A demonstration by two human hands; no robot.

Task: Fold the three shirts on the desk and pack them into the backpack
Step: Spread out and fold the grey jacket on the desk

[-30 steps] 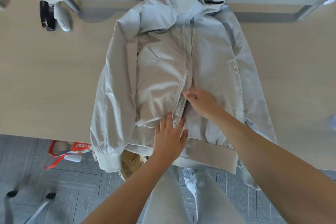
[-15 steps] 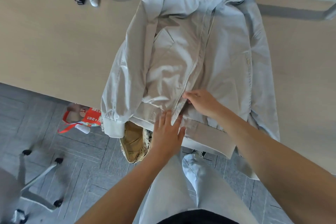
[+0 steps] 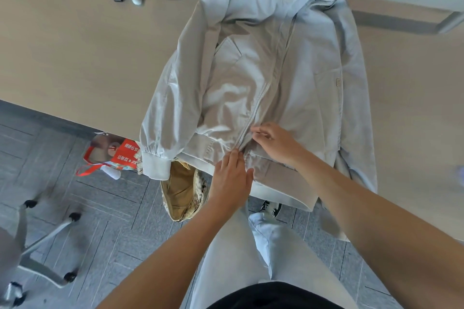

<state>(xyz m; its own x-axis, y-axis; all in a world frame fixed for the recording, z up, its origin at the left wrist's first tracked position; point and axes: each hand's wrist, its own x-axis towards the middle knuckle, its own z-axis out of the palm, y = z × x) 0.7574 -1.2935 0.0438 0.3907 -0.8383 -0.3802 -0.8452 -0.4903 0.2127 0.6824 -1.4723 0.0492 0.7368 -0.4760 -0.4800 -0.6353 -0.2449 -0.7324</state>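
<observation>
Both hands barely moved since a second ago, just the view dipped toward the floor. Left hand [image 3: 232, 178] lies flat, fingers straight, pressing the jacket [image 3: 271, 88] hem right at the zipper [image 3: 253, 118] bottom. Right hand [image 3: 276, 143] sits just beside it, fingertips pinching the fabric by the zipper. Jacket's spread on the surface [image 3: 75, 57], hem hanging off the edge. Tan backpack [image 3: 184, 190] is open on the floor just below the left hand.
</observation>
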